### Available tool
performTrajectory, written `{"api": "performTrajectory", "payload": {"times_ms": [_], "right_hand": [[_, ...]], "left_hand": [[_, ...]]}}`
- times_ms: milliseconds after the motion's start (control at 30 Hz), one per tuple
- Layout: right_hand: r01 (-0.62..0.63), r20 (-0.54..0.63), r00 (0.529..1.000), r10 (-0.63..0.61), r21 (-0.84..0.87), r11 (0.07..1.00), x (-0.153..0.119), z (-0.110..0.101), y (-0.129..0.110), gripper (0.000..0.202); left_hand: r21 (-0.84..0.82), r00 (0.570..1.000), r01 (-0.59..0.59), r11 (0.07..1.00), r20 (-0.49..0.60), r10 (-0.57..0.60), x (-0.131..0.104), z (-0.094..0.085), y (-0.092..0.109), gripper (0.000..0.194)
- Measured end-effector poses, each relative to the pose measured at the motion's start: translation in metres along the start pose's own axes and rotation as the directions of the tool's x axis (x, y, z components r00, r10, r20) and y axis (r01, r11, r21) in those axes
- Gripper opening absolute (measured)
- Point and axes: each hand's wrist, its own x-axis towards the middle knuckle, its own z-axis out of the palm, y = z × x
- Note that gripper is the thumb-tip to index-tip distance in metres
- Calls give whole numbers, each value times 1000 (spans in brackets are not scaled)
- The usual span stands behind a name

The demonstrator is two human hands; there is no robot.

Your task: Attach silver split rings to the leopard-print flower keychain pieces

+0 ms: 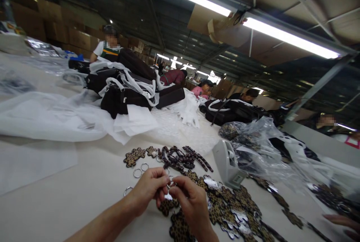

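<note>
The left hand (147, 189) and the right hand (189, 201) met fingertip to fingertip above the pale work table (84, 197). Both hands were pinched narrow on one small silver metal split ring (170, 185), which sat between the thumbs and forefingers of the two hands. Whether a tag was already attached to that ring could not be told, since the fingers covered it.

Directly beneath the right hand and extending to its right lay a spread of flat leopard-print paw-shaped tags (225, 208), some turned to show a shiny silver backing. Just beyond the fingertips of both hands lay a cluster of dark brown patterned straps (182, 158), with two further leopard-print tags (135, 156) beyond the left hand. Several loose silver split rings (140, 170) lay on the table just beyond the left hand, and one more ring (128, 190) lay just to its left.

Beyond and to the right of the right hand stood a white plastic tape dispenser (226, 163), next to crumpled clear plastic bags (261, 140). Far beyond both hands, black bags with white straps (126, 92) were piled on the table. Another person's fingers (341, 222) rested at the far right edge.
</note>
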Motion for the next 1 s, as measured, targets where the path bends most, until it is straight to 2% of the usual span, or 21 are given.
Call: {"api": "performTrajectory", "payload": {"times_ms": [167,233,267,300,333,400,433,467,533,633,767,833,900,933,1000], "right_hand": [[-97,46,995,91,139,986,4,-8,-1,7],[-159,18,987,159,240,958,7,-16,1,3],[-186,-9,980,197,292,938,8,-21,2,7],[-210,-31,972,234,342,916,9,-26,2,12],[-227,-46,963,265,387,894,10,-30,3,16],[-245,-49,953,299,454,857,11,-38,4,23],[-251,-39,951,306,479,841,11,-40,4,25],[-257,-27,950,312,499,828,11,-42,4,26],[-261,-19,948,319,530,807,11,-43,4,27],[-264,-13,946,323,546,795,10,-44,5,28],[-293,39,945,325,547,784,10,-44,5,29],[-307,70,943,325,557,772,9,-43,6,29],[-317,96,942,322,575,754,9,-42,9,27],[-321,111,941,318,587,744,9,-42,10,26],[-327,144,941,306,614,718,8,-42,13,24]], "left_hand": [[63,994,-16,998,111,9,1,-6,5,37],[201,993,-57,978,115,34,1,-8,7,34],[327,992,-106,939,95,79,2,-7,6,32],[479,985,-170,861,78,151,2,-6,4,28],[633,969,-230,740,81,232,1,-3,1,24],[848,935,-293,442,158,318,1,5,-6,14],[901,931,-296,317,198,307,1,10,-10,17],[930,938,-285,231,221,268,0,14,-13,24],[953,955,-265,149,237,180,0,18,-17,38],[960,962,-249,126,230,147,-3,13,-13,46],[972,967,-218,89,204,151,-8,-1,-8,22],[967,961,-239,92,223,161,-8,-4,-8,17],[956,957,-251,150,221,190,-6,-4,-9,19],[945,957,-251,210,209,202,-5,-3,-9,18],[883,964,-248,398,185,191,-3,-2,-5,14]]}}
